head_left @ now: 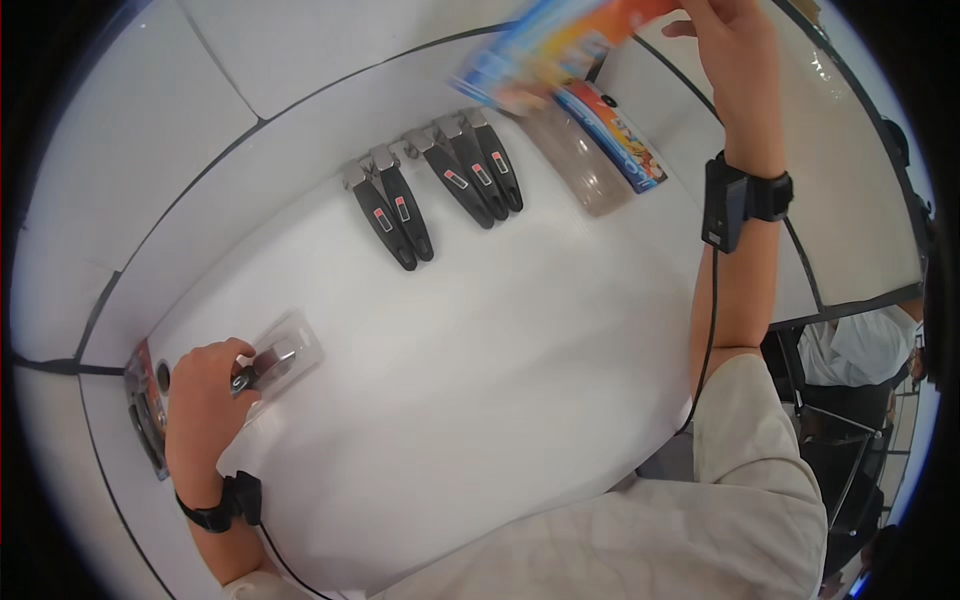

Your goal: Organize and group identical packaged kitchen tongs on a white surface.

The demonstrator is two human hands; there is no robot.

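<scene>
My left hand is at the left of the white table, its fingers around a small dark-handled metal tool that lies over a clear plastic blister tray. At the top right my right hand grips the end of a colourful printed card, blurred and raised above the table. Below that card lie clear plastic blister shells and another printed card. Several black-handled tools with metal heads stand in two groups along the far side.
A packaged item with a printed card sits at the left edge. Low white panels with dark seams border the table. A cable runs from the device on my right wrist. Another person in a light top shows at the far right.
</scene>
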